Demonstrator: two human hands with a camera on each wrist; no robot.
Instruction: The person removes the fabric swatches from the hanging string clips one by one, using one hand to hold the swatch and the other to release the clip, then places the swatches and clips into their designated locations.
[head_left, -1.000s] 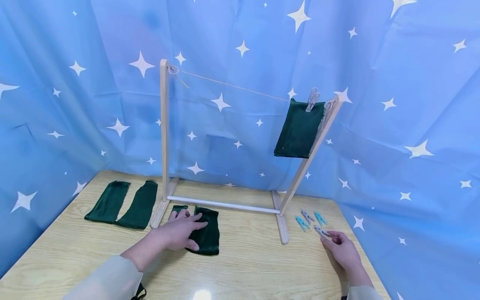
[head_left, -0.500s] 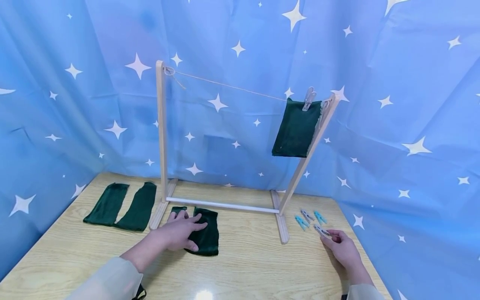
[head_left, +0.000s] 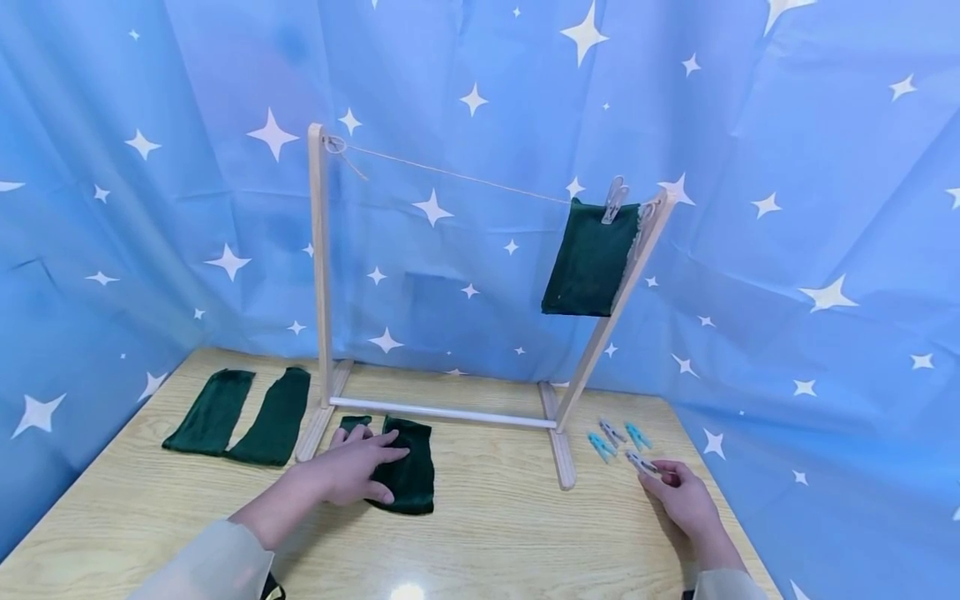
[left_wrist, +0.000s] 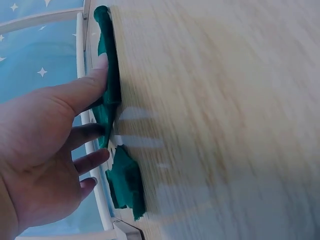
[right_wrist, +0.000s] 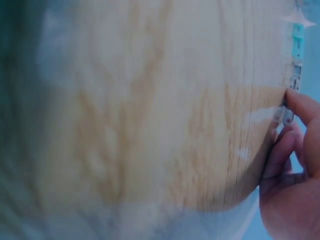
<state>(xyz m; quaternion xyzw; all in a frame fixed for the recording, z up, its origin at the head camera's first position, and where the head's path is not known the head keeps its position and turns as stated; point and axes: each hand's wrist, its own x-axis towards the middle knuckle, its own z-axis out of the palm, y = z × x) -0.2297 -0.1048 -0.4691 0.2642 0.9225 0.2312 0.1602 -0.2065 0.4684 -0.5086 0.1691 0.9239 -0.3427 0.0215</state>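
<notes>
In the head view, my left hand [head_left: 348, 473] rests with spread fingers on a dark green cloth [head_left: 412, 479] lying on the table. The left wrist view shows the thumb [left_wrist: 92, 85] against this cloth [left_wrist: 112, 75], with the other fingers apart. Over at the table's right side, my right hand [head_left: 686, 504] pinches the near end of a grey clothespin [head_left: 641, 462] between thumb and fingertips. Two turquoise clothespins [head_left: 602, 447] and another grey clothespin [head_left: 611, 432] lie just beyond it. The right wrist view catches the pinched clothespin [right_wrist: 288, 115] at its edge.
A wooden drying frame [head_left: 320, 267] stands behind the hands, a string [head_left: 457, 175] tied between its posts. From the string's right end hangs a green cloth [head_left: 588, 267] under a clear clip [head_left: 615, 202]. More green cloth [head_left: 273, 421] lies flat at the left.
The head view has shifted slightly. Both hands keep their places, the left on the cloth and the right at the grey clothespin.
</notes>
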